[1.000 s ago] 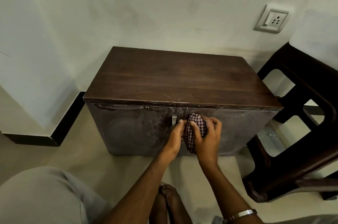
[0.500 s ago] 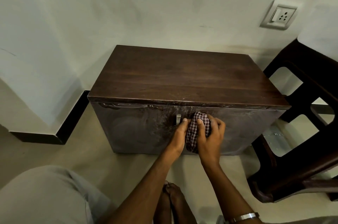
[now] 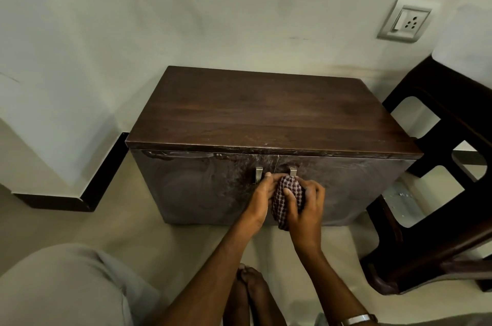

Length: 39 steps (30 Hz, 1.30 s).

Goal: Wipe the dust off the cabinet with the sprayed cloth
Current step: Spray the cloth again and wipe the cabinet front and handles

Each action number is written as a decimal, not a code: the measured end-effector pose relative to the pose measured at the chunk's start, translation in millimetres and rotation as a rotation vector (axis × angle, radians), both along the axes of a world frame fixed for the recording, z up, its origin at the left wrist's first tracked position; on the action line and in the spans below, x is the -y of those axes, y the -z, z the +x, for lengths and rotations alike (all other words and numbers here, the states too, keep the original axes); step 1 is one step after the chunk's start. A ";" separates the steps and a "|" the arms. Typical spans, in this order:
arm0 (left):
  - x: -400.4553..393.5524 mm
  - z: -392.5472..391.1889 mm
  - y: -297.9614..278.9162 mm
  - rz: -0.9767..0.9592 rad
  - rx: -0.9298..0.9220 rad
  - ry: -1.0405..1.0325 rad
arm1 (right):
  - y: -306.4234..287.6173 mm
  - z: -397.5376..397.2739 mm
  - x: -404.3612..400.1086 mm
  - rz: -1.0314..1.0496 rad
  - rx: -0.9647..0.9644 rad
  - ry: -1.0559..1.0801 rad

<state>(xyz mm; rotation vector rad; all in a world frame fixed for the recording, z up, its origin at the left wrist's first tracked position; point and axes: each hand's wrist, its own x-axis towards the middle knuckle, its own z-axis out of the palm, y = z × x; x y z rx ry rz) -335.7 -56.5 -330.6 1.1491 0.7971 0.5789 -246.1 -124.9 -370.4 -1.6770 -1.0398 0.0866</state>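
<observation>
Dark wood is filling the middle of the view: the low cabinet [image 3: 269, 115] is standing on the pale floor [image 3: 191, 246] with its back against the light wall [image 3: 186, 6], its two doors meeting at a centre seam with a metal handle on each side, the left handle [image 3: 258, 174] and the right handle [image 3: 293, 172]. The checked cloth [image 3: 287, 199] is bunched against the door fronts just below the right handle, and both hands are closing around it: the left hand [image 3: 262, 199] is cupping its left side with fingers curled, the right hand [image 3: 306, 206] is gripping it from the right with fingers wrapped over the top. A dark chair [image 3: 436, 192] is crowding the cabinet's right end, nearly touching its top corner. To the left, a white block with a black base [image 3: 87, 192] is sitting apart from the cabinet, leaving a strip of open floor between. A wall socket [image 3: 404, 22] is showing above the chair. The person's knee [image 3: 61, 288] and bare feet [image 3: 250, 293] are taking up the floor in front.
</observation>
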 end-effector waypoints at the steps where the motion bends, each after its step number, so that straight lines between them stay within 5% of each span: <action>1: -0.2 -0.8 -0.1 0.004 0.003 0.001 | 3.3 -0.1 1.9 -0.010 0.007 -0.009; 39: -1.8 1.8 0.0 0.058 0.035 -0.038 | 33.1 21.9 1.4 -0.104 -0.032 -0.040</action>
